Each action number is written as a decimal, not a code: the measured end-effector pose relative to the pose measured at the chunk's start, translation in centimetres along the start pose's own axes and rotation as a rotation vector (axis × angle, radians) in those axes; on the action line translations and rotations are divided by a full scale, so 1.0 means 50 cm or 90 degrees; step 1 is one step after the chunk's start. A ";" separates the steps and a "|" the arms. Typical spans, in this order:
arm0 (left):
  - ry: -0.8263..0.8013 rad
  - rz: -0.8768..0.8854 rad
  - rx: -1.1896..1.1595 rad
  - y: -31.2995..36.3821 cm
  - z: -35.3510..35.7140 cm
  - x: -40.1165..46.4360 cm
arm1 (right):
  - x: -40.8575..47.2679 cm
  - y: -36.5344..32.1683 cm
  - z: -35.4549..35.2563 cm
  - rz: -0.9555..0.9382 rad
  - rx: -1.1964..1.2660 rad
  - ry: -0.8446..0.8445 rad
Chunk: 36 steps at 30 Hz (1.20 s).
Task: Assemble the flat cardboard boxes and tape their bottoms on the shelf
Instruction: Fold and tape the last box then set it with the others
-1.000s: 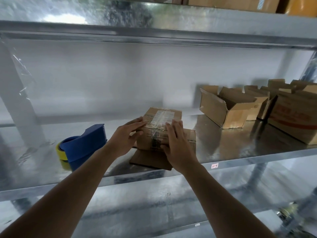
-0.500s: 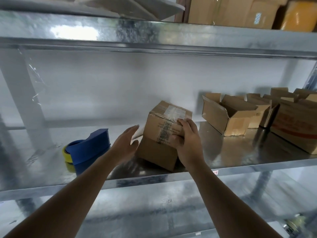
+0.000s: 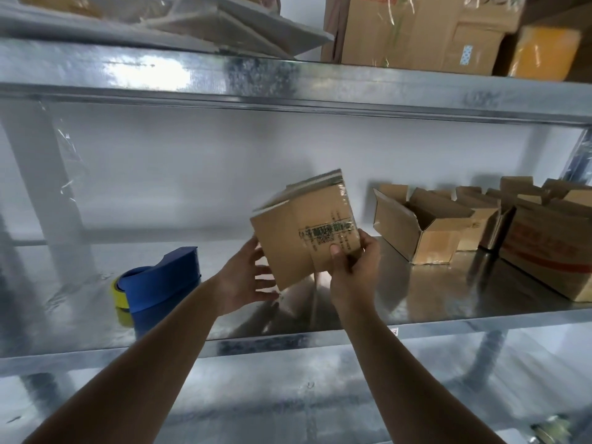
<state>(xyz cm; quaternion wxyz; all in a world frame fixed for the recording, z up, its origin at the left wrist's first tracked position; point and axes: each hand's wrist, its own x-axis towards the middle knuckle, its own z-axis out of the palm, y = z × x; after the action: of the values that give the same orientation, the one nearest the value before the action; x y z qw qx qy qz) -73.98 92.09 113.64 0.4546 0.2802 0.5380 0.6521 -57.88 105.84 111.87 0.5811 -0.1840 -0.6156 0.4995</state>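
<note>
Nearest to me, two bare forearms reached up and forward over the front lip of a shiny metal shelf (image 3: 448, 328). The right hand (image 3: 350, 270) gripped a small cardboard box (image 3: 304, 232) at its lower right corner, thumb pressed on the printed face and the other fingers curled round behind. The left hand (image 3: 246, 278) was spread, its fingers straight and relaxed against the box's lower left edge, steadying rather than clasping it. The box was held clear of the shelf, tilted so that one brown side with dark printing faced the person; a strip of clear tape glinted along the top edge and down the right side.

On the shelf to the left of the hands lay a blue tape dispenser (image 3: 160, 280) with a yellow roll (image 3: 118, 294) showing at its left end, well apart from the box.

Farther back on the right stood a row of open boxes (image 3: 416, 232) with their flaps up, and beside them, at the frame's edge, a larger carton with red lettering (image 3: 551, 257). Behind everything was a pale wall.

On the shelf above sat big cartons (image 3: 416, 30) wrapped in plastic, and a yellow parcel (image 3: 544, 56) to their right.
</note>
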 end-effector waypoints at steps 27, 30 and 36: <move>0.294 0.221 0.405 0.121 0.011 0.032 | 0.049 -0.119 0.000 0.214 -0.111 -0.021; 0.292 0.205 0.455 0.130 0.018 0.025 | 0.060 -0.129 0.000 0.172 -0.127 -0.107; 0.271 0.152 0.730 0.153 0.015 0.011 | 0.119 -0.134 -0.021 -0.199 -0.677 -0.337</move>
<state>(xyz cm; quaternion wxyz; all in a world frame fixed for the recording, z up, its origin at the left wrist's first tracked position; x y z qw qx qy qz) -75.81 92.88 121.12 0.0385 0.4021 0.8463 0.3473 -56.10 108.15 120.40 0.3035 -0.2256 -0.9237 0.0617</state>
